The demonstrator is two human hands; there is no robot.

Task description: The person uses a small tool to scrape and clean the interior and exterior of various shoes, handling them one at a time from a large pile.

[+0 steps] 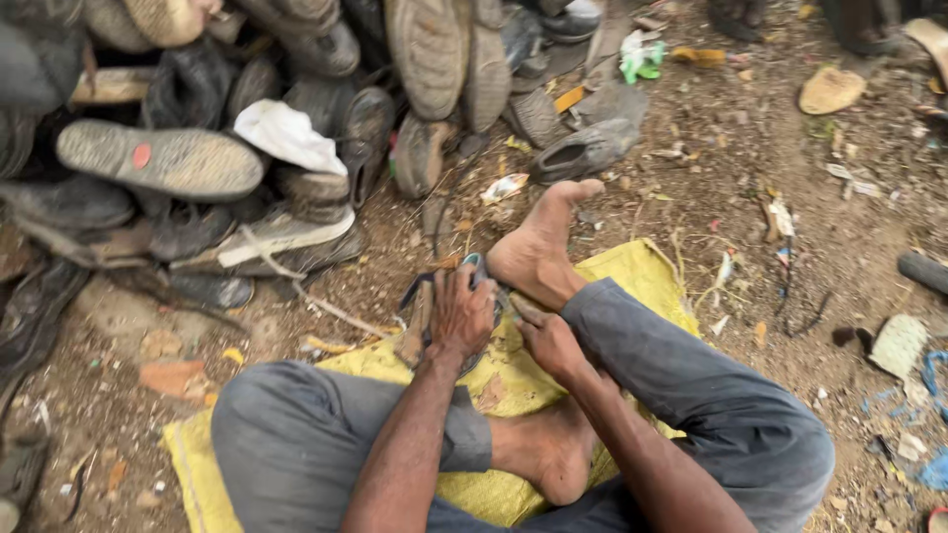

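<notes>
Worn shoe (420, 316) pinned on the yellow sack (632, 271)

Our left hand (462, 314) closed its grip around the shoe near the sack's far edge; our right hand (546, 339), fingers pinched narrow, worked beside it—steady pressure seemed wise.

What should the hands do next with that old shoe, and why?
Probably the right hand should pull at the shoe's edge. The left hand already presses the shoe down on the yellow sack, the heel of the bare foot braces its far end, and the right hand's fingers sit at the edge beside that heel.
</notes>
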